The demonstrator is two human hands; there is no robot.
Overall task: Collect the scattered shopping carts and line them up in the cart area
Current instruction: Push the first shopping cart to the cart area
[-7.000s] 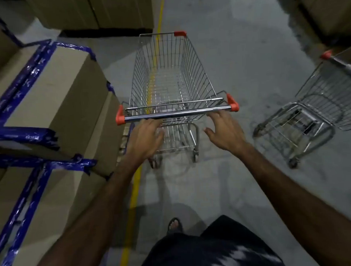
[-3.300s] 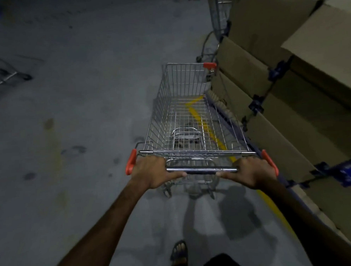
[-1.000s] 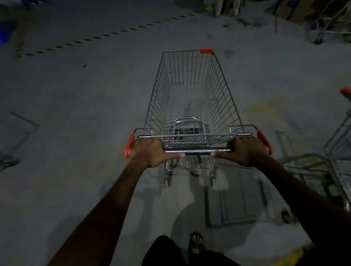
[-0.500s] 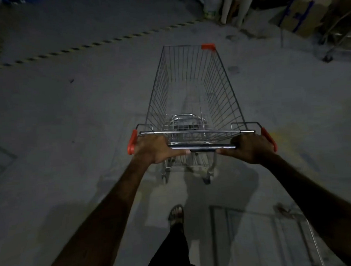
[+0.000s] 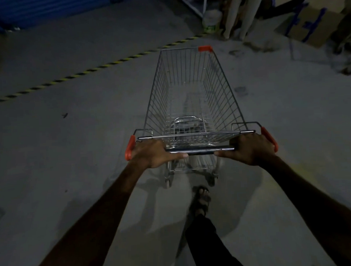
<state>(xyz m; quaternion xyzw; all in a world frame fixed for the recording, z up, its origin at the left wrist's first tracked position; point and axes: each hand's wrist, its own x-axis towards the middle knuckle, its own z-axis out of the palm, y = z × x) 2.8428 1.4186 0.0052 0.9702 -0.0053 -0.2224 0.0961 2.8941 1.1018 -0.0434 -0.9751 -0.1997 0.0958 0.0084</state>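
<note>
Steel-wire cart (image 5: 191,96) ahead of me, my left hand (image 5: 153,154) and right hand (image 5: 249,149) each closed around its handle (image 5: 200,149) ends.

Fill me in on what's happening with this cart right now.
A person is pushing an empty wire shopping cart across a dim concrete floor. The left hand and right hand both grip the handle bar, one near each orange end cap. One sandalled foot is stepping forward just behind the cart. Ahead lie a yellow-and-black striped floor line, a white bucket and cardboard boxes.
</note>
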